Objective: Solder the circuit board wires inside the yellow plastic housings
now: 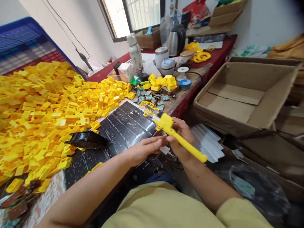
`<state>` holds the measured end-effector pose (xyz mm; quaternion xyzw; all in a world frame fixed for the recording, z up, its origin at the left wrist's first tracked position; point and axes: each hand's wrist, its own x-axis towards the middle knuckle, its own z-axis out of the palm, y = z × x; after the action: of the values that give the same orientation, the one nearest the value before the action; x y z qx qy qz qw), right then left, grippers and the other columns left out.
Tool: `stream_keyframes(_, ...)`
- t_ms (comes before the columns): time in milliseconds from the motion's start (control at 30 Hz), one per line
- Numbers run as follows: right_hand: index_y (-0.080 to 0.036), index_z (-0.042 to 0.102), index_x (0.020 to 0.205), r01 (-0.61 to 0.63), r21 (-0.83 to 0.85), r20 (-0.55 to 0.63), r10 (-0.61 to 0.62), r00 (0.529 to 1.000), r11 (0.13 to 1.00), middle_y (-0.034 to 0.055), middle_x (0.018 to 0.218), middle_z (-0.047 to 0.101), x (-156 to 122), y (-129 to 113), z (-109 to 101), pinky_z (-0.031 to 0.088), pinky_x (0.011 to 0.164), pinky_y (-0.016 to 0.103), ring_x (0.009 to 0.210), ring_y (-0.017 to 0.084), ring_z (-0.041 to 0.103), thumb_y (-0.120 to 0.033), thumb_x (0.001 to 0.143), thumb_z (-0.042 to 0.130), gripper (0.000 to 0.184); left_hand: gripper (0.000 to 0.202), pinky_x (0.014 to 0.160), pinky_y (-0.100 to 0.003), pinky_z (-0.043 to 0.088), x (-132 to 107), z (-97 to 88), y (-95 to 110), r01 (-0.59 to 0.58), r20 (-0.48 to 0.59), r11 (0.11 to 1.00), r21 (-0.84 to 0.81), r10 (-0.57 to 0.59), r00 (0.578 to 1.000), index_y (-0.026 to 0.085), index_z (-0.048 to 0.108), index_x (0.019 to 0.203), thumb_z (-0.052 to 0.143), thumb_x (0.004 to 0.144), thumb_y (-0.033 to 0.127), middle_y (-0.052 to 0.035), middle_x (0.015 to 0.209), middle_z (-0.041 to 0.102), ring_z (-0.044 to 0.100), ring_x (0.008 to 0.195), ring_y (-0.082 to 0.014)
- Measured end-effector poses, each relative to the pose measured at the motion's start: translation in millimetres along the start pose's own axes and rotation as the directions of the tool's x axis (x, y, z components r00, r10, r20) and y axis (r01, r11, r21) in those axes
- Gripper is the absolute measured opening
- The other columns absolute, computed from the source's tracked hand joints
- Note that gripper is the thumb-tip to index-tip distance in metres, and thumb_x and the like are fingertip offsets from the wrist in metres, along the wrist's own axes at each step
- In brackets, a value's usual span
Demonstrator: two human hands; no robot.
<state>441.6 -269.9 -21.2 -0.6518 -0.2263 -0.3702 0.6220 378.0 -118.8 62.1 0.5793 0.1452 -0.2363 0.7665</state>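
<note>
In front of my body, my right hand [184,134] is closed around a yellow plastic piece with a boxy head and a long round handle [187,147]. Its head points away from me, over the bench edge, and the handle slants down to the right. My left hand [147,147] is beside it, fingers stretched and close together, with the fingertips near the right thumb. Whether they touch is hard to tell. Beyond the hands, small circuit boards [153,98] and thin yellow frames [148,107] lie on the bench.
A big heap of small yellow housings [47,110] spills from a blue crate [30,23] on the left. A black fan-like object [86,140] rests on the dark mat [128,123]. An open cardboard box [237,91] stands right. Bottle [136,55] and kettle [174,41] stand behind.
</note>
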Motion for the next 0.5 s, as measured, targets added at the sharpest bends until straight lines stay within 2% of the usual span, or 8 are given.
stream_keyframes(67,-0.025,0.069,0.119,0.077,-0.037,0.033,-0.076,0.997,0.996,0.0068,0.108,0.069,3,-4,11,0.055,0.101,0.043,0.102,0.022,0.067,-0.075,0.092,0.053,0.059,0.059,0.078,-0.018,0.054,-8,16.2,-3,-0.028,0.047,0.987,-0.155,0.036,0.998,0.025,0.082,0.093,0.098,0.047,0.058,0.0000,0.097,0.078,0.069,0.091,-0.0114)
stream_keyframes(100,-0.027,0.069,0.121,0.106,-0.053,0.050,-0.104,0.993,0.993,0.0074,0.114,0.068,3,-6,14,0.051,0.108,0.047,0.110,0.023,0.065,-0.076,0.092,0.050,0.060,0.050,0.076,-0.018,0.054,-10,22.6,-2,-0.051,0.030,0.974,-0.222,0.059,0.998,0.025,0.082,0.088,0.098,0.051,0.053,0.0018,0.090,0.076,0.068,0.085,-0.0099)
stream_keyframes(167,-0.030,0.070,0.123,0.143,-0.081,0.093,-0.135,0.986,0.986,0.0083,0.131,0.062,-1,-9,15,0.043,0.116,0.052,0.124,0.027,0.059,-0.078,0.092,0.048,0.061,0.020,0.070,-0.017,0.055,-10,33.0,3,-0.077,-0.043,0.949,-0.304,0.067,0.997,0.022,0.080,0.081,0.087,0.074,0.040,0.0019,0.079,0.073,0.065,0.072,-0.0080)
stream_keyframes(200,-0.032,0.069,0.125,0.153,-0.090,0.114,-0.142,0.983,0.984,0.0085,0.138,0.058,-5,-9,13,0.042,0.117,0.053,0.129,0.029,0.055,-0.077,0.092,0.049,0.060,0.014,0.066,-0.016,0.055,-9,37.1,5,-0.077,-0.086,0.941,-0.329,0.051,0.995,0.020,0.079,0.079,0.074,0.085,0.032,0.0009,0.077,0.073,0.064,0.068,-0.0072)
stream_keyframes(267,-0.033,0.068,0.128,0.162,-0.097,0.149,-0.147,0.978,0.982,0.0085,0.150,0.048,-11,-9,8,0.041,0.119,0.054,0.137,0.031,0.049,-0.077,0.092,0.048,0.060,0.032,0.061,-0.016,0.053,-8,44.1,5,-0.066,-0.163,0.928,-0.367,0.006,0.987,0.018,0.077,0.077,0.051,0.096,0.019,-0.0010,0.075,0.072,0.063,0.062,-0.0064)
stream_keyframes(333,-0.033,0.063,0.136,0.162,-0.090,0.175,-0.145,0.974,0.983,0.0087,0.159,0.038,-17,-8,3,0.038,0.122,0.054,0.145,0.032,0.042,-0.076,0.094,0.046,0.062,0.033,0.062,-0.016,0.054,-7,49.3,1,-0.069,-0.191,0.927,-0.368,-0.003,0.982,0.017,0.075,0.076,0.049,0.096,0.015,-0.0016,0.074,0.072,0.063,0.061,-0.0068)
stream_keyframes(433,-0.029,0.032,0.158,0.124,-0.070,0.190,-0.108,0.976,0.990,0.0127,0.168,0.020,-26,-7,-2,0.032,0.125,0.058,0.155,0.034,0.027,-0.071,0.093,0.053,0.080,0.014,0.066,-0.020,0.056,-5,52.1,-8,-0.117,-0.152,0.957,-0.264,0.078,0.985,0.013,0.073,0.078,0.070,0.087,0.024,-0.0035,0.075,0.072,0.066,0.067,-0.0107)
stream_keyframes(500,-0.023,0.009,0.164,0.073,-0.047,0.208,-0.062,0.976,0.996,0.0187,0.168,0.020,-36,-14,-4,0.035,0.124,0.058,0.156,0.032,0.025,-0.062,0.094,0.060,0.095,0.024,0.068,-0.022,0.056,-3,48.7,-9,-0.225,-0.163,0.951,-0.212,0.193,0.967,0.014,0.070,0.079,0.085,0.076,0.033,-0.0042,0.077,0.074,0.068,0.071,-0.0131)
